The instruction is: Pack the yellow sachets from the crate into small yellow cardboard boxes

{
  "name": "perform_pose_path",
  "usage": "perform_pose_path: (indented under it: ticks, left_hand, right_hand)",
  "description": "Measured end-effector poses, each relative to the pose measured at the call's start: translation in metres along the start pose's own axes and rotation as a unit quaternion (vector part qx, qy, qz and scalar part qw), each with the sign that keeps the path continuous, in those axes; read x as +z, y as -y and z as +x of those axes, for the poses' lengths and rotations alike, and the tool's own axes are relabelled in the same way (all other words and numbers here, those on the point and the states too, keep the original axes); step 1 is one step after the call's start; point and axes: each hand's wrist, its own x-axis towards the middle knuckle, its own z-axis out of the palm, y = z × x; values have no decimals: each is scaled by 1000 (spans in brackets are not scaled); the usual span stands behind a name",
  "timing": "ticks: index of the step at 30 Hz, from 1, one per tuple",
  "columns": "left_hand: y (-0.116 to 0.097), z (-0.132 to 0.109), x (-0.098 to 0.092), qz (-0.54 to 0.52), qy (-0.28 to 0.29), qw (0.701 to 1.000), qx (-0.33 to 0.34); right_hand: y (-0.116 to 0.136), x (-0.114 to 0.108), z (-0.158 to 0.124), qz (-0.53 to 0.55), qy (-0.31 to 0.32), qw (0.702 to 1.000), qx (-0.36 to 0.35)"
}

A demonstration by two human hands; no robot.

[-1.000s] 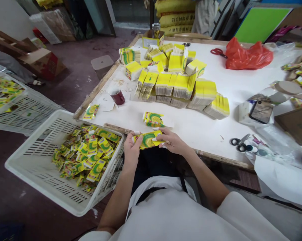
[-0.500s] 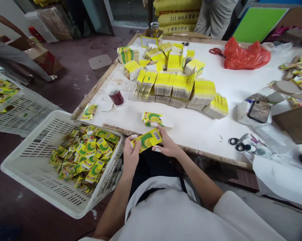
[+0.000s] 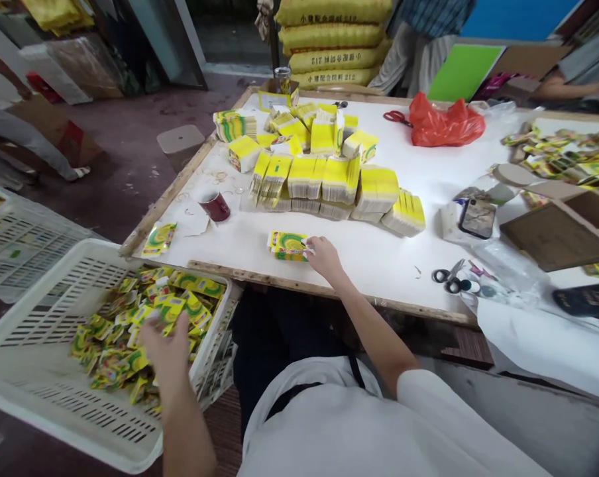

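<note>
My left hand (image 3: 166,348) is over the white plastic basket (image 3: 26,318), above a heap of small yellow-and-green cartons (image 3: 115,344). It is slightly blurred, its thumb and fingers spread with no carton visibly gripped. On the table, my right hand (image 3: 324,257) reaches the right end of a small stack of flat yellow-and-green cartons (image 3: 287,244). Its thumb and fingers close on the end of a carton there. Beyond, bundles of yellow cartons (image 3: 307,173) stand in rows.
A dark red mug (image 3: 216,207) and a loose carton (image 3: 159,238) are at the table's left. Scissors (image 3: 448,275), a phone (image 3: 477,218) and a cardboard box (image 3: 552,232) lie to the right. A red plastic bag (image 3: 443,122) sits farther back. Other people stand around.
The carton both hands held has left them. My left hand has moved left and down over the basket; my right hand has moved onto the small stack. The view has shifted.
</note>
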Motion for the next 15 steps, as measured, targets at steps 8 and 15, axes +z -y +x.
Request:
perform_pose_path:
  ticks: [8,15]
  left_hand:
    - [-29,-70,97,-200,296,934,-8]
    - [-42,-88,123,-466,270,836,-103]
  right_hand:
    - [13,16,15,-57,10,998,28]
    - [25,-2,-14,13,-3,1000,3]
